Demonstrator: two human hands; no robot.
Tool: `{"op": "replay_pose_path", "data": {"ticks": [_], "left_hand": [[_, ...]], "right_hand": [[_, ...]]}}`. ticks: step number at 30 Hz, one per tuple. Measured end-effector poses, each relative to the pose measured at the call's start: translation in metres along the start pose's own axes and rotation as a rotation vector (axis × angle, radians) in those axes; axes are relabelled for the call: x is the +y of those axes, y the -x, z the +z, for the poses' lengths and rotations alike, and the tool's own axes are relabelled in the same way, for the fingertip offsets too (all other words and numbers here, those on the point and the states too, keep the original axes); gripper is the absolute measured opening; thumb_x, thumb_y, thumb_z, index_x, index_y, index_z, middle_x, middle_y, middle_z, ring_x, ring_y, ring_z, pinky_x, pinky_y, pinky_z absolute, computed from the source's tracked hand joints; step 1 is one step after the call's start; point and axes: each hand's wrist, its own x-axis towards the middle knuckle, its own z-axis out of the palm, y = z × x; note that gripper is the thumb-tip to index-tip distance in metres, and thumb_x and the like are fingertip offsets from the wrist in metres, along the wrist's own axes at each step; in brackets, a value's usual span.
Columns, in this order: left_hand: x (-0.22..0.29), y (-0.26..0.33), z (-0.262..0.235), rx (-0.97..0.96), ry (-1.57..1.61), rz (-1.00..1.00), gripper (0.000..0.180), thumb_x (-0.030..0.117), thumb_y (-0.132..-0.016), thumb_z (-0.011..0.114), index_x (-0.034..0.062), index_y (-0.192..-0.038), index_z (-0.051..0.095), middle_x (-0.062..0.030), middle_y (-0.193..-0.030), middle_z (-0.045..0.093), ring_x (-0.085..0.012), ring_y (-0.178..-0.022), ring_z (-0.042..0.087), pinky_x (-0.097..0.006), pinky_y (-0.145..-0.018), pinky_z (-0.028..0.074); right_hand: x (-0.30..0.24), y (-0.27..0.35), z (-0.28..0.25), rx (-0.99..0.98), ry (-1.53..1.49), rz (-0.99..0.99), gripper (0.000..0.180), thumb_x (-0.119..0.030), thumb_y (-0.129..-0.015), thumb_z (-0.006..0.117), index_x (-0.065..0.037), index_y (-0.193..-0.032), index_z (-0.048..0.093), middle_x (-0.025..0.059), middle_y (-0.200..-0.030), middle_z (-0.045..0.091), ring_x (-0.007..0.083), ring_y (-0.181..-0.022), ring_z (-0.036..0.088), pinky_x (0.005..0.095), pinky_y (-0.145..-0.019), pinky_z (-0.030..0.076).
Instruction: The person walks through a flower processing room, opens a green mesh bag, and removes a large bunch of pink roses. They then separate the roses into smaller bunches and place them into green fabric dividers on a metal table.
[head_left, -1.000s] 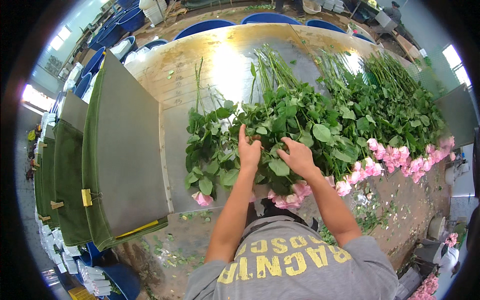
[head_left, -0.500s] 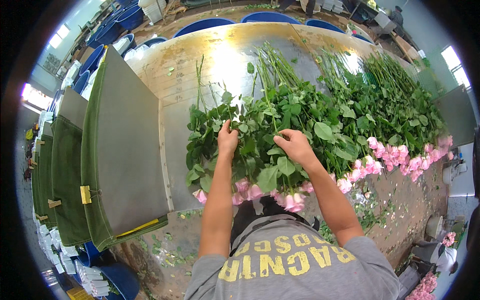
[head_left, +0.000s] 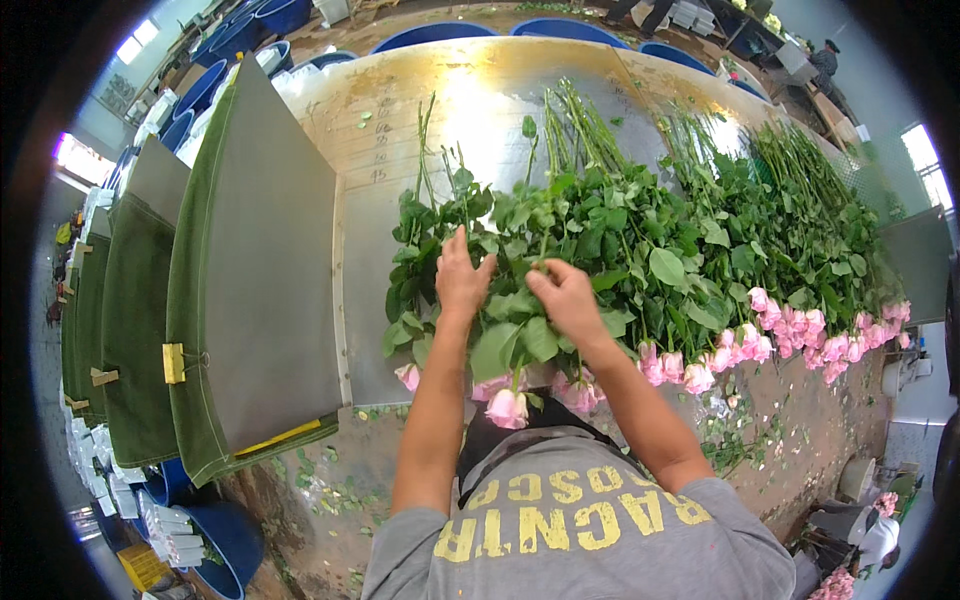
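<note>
Long-stemmed pink roses lie in a leafy heap on the metal-topped table, stems toward the far side and blooms along the near edge. My right hand is closed in a pinch on the stem of one rose, among its leaves. Closest to me hangs a pink bloom, seemingly on that stem, past the table's near edge. My left hand rests over leaves at the heap's left end, fingers extended and thumb apart. Leaves partly cover the fingertips of both hands.
A grey upright panel edged with green cloth stands left of the roses. More cloth-covered panels stand beyond it. Blue tubs line the table's far side. Leaves litter the floor. At the far right back is another person.
My right hand has drawn a rose leftward and toward me, its bloom now nearer my body. My left hand's fingers have straightened. The whole view has shifted slightly.
</note>
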Motion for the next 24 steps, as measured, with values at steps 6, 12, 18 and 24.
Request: {"op": "replay_pose_path", "data": {"ticks": [6, 12, 18, 24], "left_hand": [[0.021, 0.025, 0.039, -0.024, -0.333, 0.296, 0.079, 0.04, -0.074, 0.073, 0.0109, -0.138, 0.037, -0.0181, -0.143, 0.032, -0.0416, -0.132, 0.026, -0.06, -0.103, 0.024], [0.0, 0.016, 0.052, -0.008, -0.415, 0.311, 0.066, 0.019, -0.075, 0.073, 0.0094, -0.133, 0.044, -0.019, -0.14, 0.035, -0.0386, -0.133, 0.028, -0.051, -0.106, 0.027], [-0.004, 0.033, 0.026, 0.153, -0.091, 0.229, 0.065, 0.019, -0.074, 0.071, 0.007, -0.131, 0.043, -0.0216, -0.14, 0.035, -0.0409, -0.13, 0.031, -0.048, -0.105, 0.03], [-0.004, 0.041, 0.015, 0.143, 0.238, -0.04, 0.064, 0.025, -0.077, 0.067, 0.0025, -0.132, 0.042, -0.0218, -0.133, 0.044, -0.0386, -0.116, 0.048, -0.042, -0.097, 0.041]], "right_hand": [[-0.055, 0.034, -0.01, -0.071, -0.512, 0.07, 0.016, -0.01, -0.09, 0.058, 0.001, -0.101, 0.061, -0.0022, -0.082, 0.061, 0.0038, -0.072, 0.054, 0.0211, -0.065, 0.046], [-0.002, -0.007, 0.004, -0.009, -0.038, 0.049, 0.018, -0.012, -0.09, 0.059, 0.002, -0.102, 0.061, -0.0006, -0.084, 0.061, 0.0044, -0.072, 0.051, 0.0203, -0.062, 0.042], [0.065, -0.031, 0.025, 0.068, 0.6, -0.008, 0.027, -0.027, -0.085, 0.056, -0.001, -0.094, 0.06, 0.0207, -0.081, 0.063, 0.036, -0.076, 0.061, 0.0425, -0.068, 0.047], [0.077, -0.027, 0.042, 0.073, 0.803, 0.039, 0.025, -0.027, -0.09, 0.049, -0.003, -0.09, 0.054, 0.025, -0.084, 0.063, 0.0466, -0.082, 0.058, 0.0524, -0.071, 0.047]]}}
